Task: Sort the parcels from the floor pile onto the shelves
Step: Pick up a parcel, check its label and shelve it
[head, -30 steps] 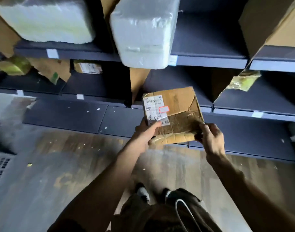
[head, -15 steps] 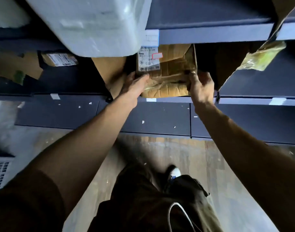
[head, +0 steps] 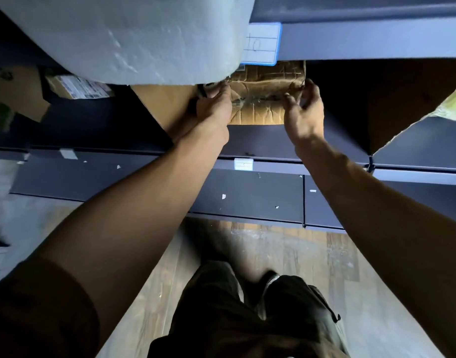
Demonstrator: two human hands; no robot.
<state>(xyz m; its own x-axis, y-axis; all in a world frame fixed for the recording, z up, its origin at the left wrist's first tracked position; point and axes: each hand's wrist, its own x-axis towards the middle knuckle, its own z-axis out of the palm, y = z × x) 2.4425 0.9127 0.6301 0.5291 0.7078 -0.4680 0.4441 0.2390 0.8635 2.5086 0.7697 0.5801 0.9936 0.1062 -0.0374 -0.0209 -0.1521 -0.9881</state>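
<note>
A crumpled brown cardboard parcel [head: 263, 99] with clear tape lies on the dark middle shelf [head: 260, 140], its back part hidden under the shelf above. My left hand [head: 214, 104] grips the parcel's left edge, fingers curled round it. My right hand [head: 303, 107] holds the right front corner, with curled fingertips and thumb pinching the cardboard. Both arms reach forward from below.
A big white foam-wrapped parcel [head: 134, 37] overhangs the upper shelf just above my left hand. A tan cardboard divider [head: 167, 104] stands left of the parcel. A small labelled box [head: 79, 86] lies further left, and a yellow-green packet [head: 454, 104] at the right. Wooden floor lies below.
The parcel went from in front of the shelves up and into the middle shelf, and now rests deeper on it. Both hands followed it in, and the view moved closer.
</note>
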